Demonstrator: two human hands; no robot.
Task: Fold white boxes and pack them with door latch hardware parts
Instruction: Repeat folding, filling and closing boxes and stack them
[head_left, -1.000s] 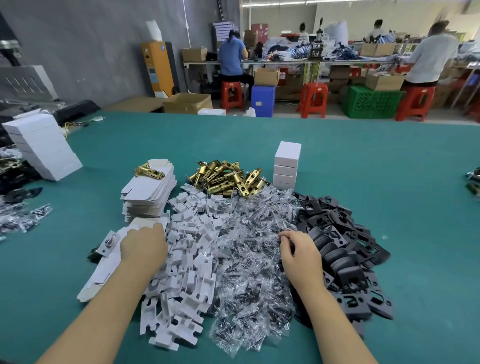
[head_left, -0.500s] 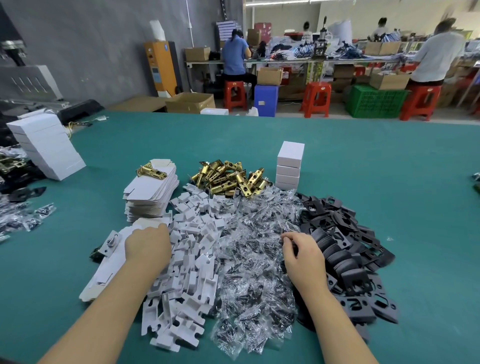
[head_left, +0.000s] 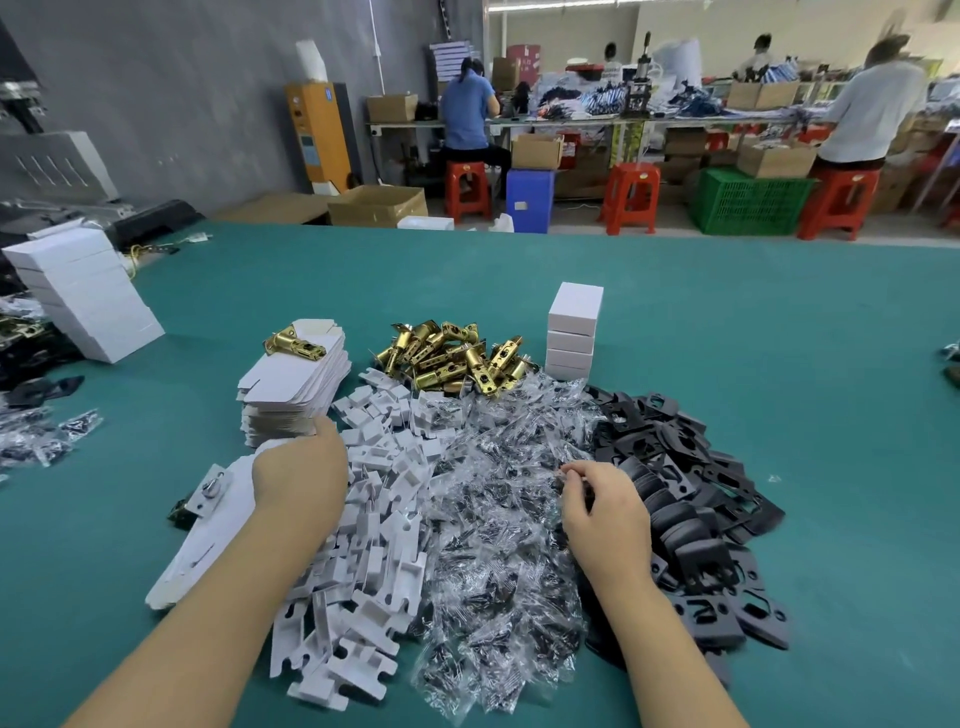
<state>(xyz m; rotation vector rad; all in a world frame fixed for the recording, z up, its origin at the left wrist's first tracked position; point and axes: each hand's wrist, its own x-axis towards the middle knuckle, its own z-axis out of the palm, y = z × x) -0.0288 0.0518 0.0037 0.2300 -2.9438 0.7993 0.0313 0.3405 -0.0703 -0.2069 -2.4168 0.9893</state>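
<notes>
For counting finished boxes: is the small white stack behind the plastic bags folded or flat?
Folded: the white stack holds four closed boxes, each with visible sides.

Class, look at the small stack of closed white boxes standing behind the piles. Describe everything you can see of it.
The small stack of closed white cardboard boxes holds four plain, unprinted boxes, one upon another, the top one looking taller. It stands upright on the green table mat, behind the heap of clear plastic screw packets, whose far edge reaches its base, and right of the pile of brass latch bolts. Neither hand touches it.
</notes>
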